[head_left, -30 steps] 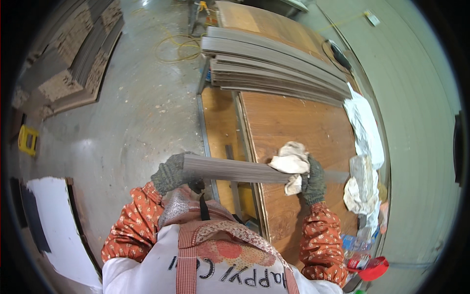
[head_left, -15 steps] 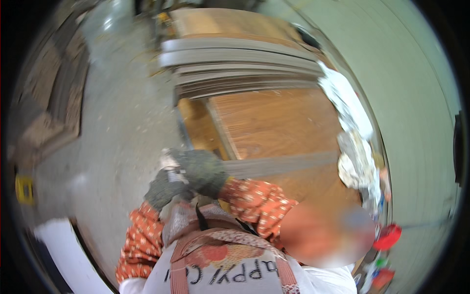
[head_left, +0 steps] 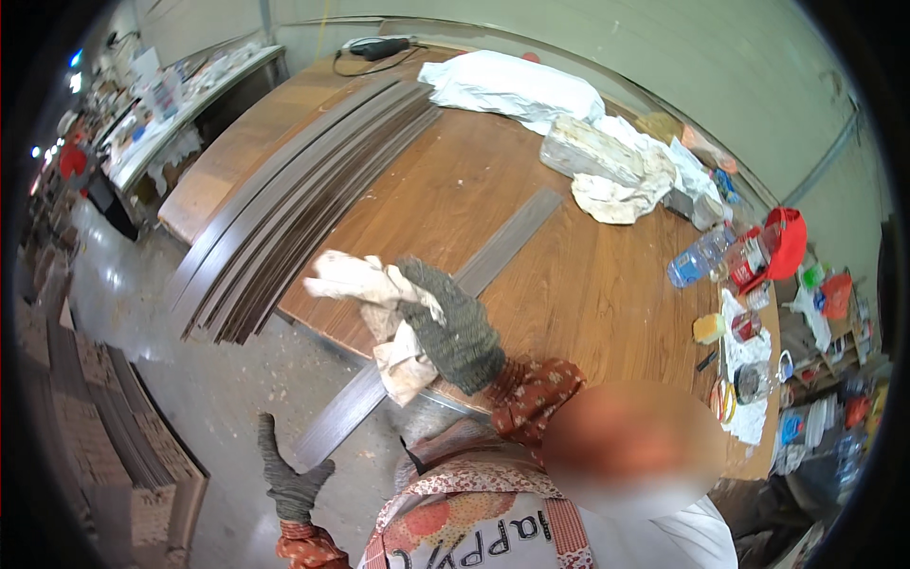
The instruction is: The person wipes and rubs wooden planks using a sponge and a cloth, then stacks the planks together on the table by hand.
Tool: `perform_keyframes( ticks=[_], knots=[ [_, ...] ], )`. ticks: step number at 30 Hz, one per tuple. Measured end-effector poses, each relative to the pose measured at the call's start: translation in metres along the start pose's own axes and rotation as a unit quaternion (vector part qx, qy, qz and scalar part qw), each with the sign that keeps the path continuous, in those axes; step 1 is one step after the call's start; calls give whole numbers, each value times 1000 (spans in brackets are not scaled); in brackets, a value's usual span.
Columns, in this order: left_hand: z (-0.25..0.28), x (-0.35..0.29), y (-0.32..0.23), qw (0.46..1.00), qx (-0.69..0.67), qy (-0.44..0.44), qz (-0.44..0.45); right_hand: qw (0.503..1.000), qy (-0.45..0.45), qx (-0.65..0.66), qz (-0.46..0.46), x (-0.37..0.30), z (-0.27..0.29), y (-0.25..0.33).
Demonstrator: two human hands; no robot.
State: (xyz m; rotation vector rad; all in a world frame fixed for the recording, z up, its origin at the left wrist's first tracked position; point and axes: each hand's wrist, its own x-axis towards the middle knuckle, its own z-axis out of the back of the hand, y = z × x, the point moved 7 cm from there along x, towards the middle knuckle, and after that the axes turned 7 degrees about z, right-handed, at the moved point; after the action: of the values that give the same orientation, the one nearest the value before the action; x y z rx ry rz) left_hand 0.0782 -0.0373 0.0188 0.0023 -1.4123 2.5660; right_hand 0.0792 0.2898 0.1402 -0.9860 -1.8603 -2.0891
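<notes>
My right hand (head_left: 450, 327), in a dark grey knitted glove, is closed on a crumpled whitish rag (head_left: 408, 360) over the near edge of the wooden table (head_left: 445, 175). Beneath the rag and glove runs a single grey wood-grain strip (head_left: 512, 240). Its near end sticks out past the table edge above the floor. Off to the left of that end, my left hand (head_left: 292, 479), gloved the same way, is open with thumb and fingers spread and holds nothing. The glove and rag hide the strip's middle.
Several similar strips (head_left: 303, 199) lie stacked on the table's left part. Farther back are white cloths (head_left: 512, 85) and a wrapped block (head_left: 592, 150). A plastic bottle (head_left: 700, 256) lies at the right. Stacked boards (head_left: 114, 427) stand on the floor at left; a person (head_left: 90, 175) is beyond.
My hands were close together by the table edge; now they are apart. The right has moved rightward over the strip with the rag, the left down and left. The view has turned.
</notes>
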Motion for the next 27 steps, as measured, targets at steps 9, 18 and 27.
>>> perform_keyframes(
  ticks=[9,18,27],
  knots=[
    [-58,13,-32,861,474,173,-69,797,355,-419,251,-90,-70,-47],
    [-19,-23,-27,912,267,312,13,851,367,-359,112,28,101,-49],
    [-18,-52,-9,788,-231,394,413,894,-297,-302,148,98,369,-110]
  ],
)
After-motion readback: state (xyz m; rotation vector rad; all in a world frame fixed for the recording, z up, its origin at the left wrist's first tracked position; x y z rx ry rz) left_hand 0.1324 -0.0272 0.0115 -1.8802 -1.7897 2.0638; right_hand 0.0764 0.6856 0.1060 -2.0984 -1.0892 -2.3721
